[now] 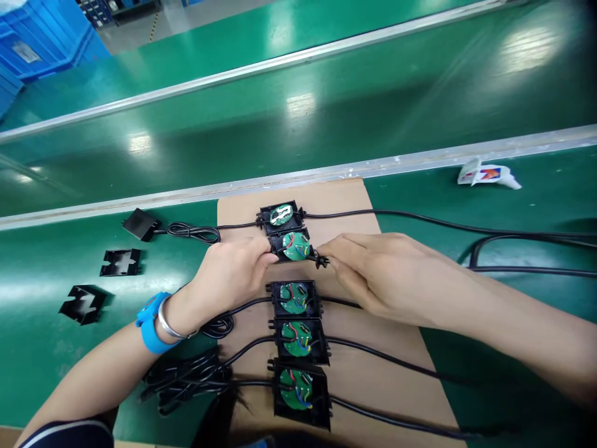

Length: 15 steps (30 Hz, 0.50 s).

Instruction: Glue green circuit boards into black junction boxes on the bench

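Observation:
A column of several open black housings lies on a brown cardboard sheet (345,199), each with a round green circuit board and black cables running out both sides. My left hand (233,270) grips the left side of the second housing from the top (295,246), fingers curled on its edge. My right hand (373,267) pinches the cable fitting on that housing's right side. The topmost housing (280,216) sits just behind it. Three more housings (296,298) (298,339) (298,389) lie nearer to me.
Two loose black cover plates (121,262) (84,303) and a black plug (140,224) lie on the green bench at left. Coiled black cables (186,373) bunch at lower left. A crumpled white wrapper (487,174) lies at right. A green conveyor belt (326,106) runs behind, blue crates (41,37) beyond.

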Each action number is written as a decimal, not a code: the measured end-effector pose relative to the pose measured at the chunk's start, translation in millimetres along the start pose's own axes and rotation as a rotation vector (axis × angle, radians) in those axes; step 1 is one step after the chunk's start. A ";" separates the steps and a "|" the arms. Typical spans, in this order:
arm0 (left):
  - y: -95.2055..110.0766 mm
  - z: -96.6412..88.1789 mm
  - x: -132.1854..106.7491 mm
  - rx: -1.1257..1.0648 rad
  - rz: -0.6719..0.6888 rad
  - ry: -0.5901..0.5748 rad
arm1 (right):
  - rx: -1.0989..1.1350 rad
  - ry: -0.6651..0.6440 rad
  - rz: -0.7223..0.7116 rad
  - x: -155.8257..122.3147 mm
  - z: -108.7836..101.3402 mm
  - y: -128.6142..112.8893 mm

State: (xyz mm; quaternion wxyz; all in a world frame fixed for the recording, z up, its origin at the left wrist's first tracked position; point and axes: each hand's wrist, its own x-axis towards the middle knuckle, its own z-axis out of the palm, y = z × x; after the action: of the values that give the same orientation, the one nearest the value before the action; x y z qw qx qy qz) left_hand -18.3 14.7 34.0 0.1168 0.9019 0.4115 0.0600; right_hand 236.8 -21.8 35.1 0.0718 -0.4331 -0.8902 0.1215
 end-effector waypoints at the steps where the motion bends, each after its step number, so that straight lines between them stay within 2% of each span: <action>1: 0.9 1.1 2.5 0.026 0.002 -0.025 | -0.005 -0.010 0.002 5.1 -1.4 1.7; 5: 0.5 5.1 9.5 0.077 -0.010 -0.102 | -0.029 -0.011 0.035 24.8 -0.3 10.8; 9: -2.7 8.9 11.6 0.126 -0.025 -0.103 | -0.071 -0.090 0.057 38.0 0.3 11.8; 15: -2.9 9.9 10.7 0.111 -0.066 -0.110 | -0.106 -0.108 -0.026 42.0 6.7 9.4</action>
State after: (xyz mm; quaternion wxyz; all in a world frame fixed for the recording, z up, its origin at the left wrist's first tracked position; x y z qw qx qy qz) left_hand -11.4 23.0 23.7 0.0910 0.8948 0.4368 -0.0163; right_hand 216.5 15.8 27.1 0.0023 -0.4176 -0.9035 0.0966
